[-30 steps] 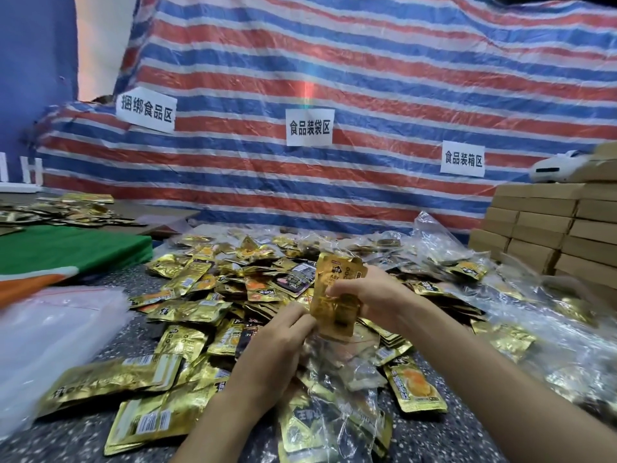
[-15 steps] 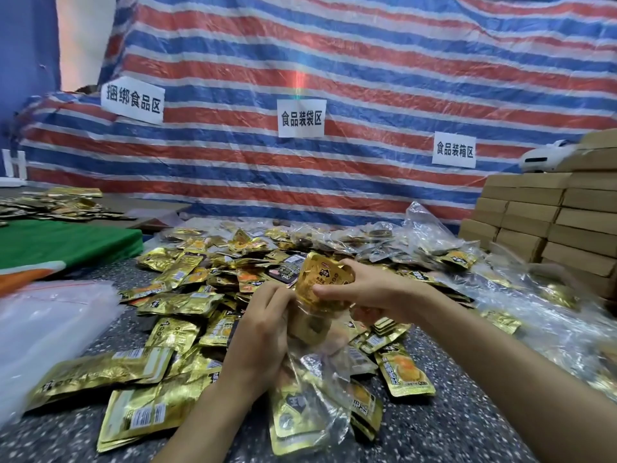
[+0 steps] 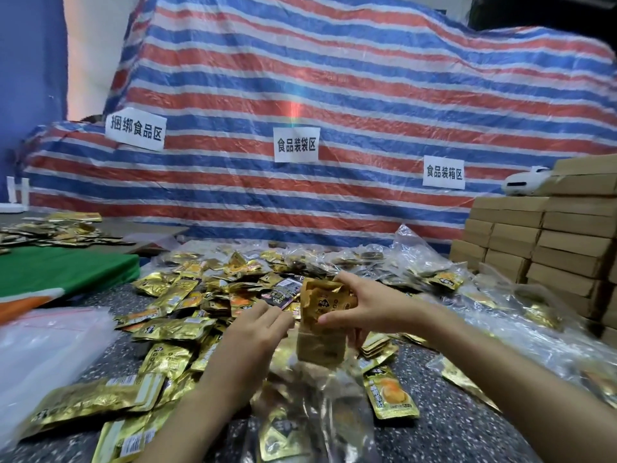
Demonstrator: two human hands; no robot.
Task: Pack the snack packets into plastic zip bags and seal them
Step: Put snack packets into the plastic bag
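My right hand (image 3: 367,305) pinches a small stack of gold snack packets (image 3: 322,304) by its top end, upright over the table. The stack's lower half shows through the clear plastic zip bag (image 3: 320,392), which hangs below it with several gold packets inside. My left hand (image 3: 257,332) is at the left edge of the bag's mouth, fingers curled onto the plastic. A heap of loose gold snack packets (image 3: 173,329) covers the speckled table (image 3: 450,426) around and behind both hands.
A pile of empty clear bags (image 3: 43,355) lies at the left, with a green cloth (image 3: 66,269) behind it. Filled plastic bags (image 3: 521,315) lie at the right, before stacked cardboard boxes (image 3: 551,255). A striped tarp (image 3: 334,95) with paper labels closes the back.
My right hand has pushed the gold packets down from above the bag into its mouth. My left hand has shifted along the bag's edge. The camera has tilted upward.
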